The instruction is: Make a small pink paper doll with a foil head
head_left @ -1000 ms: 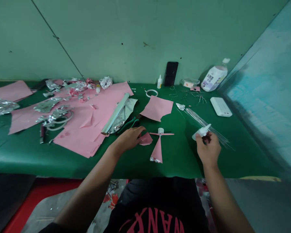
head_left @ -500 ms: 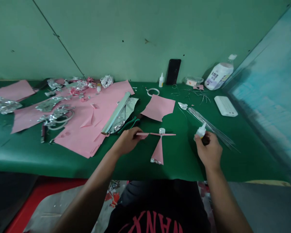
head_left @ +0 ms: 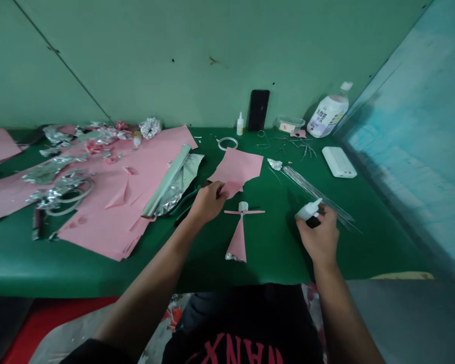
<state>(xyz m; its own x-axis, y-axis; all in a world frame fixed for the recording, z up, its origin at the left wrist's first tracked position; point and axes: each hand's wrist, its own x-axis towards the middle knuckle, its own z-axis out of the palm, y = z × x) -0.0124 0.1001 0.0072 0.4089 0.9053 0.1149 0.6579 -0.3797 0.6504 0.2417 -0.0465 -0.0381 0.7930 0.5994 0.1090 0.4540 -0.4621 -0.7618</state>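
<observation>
My left hand (head_left: pixel 211 201) pinches a small piece of pink paper (head_left: pixel 233 188), held over the near edge of a larger pink sheet (head_left: pixel 239 164). Below it on the green table lies a small figure (head_left: pixel 238 237) with a foil head, thin pink arms and a pink paper cone for a body; foil peeks out at the cone's hem. To the right, my right hand (head_left: pixel 320 232) is closed around a small white glue bottle (head_left: pixel 309 209), its nozzle tilted up and to the right. Green-handled pliers (head_left: pixel 187 201) lie just left of my left hand.
A foil roll (head_left: pixel 170 177), stacked pink paper (head_left: pixel 102 222) and crumpled foil (head_left: pixel 60 189) cover the left. Metal wires (head_left: pixel 314 194) lie beside a white power bank (head_left: pixel 338 162). Along the wall stand a phone (head_left: pixel 258 110), another glue bottle (head_left: pixel 240 124) and a drink bottle (head_left: pixel 328 116).
My left hand has lifted the pink piece away from the figure's arm, up towards the larger sheet. The glue bottle has tipped further to the right in my right hand. The view has shifted right.
</observation>
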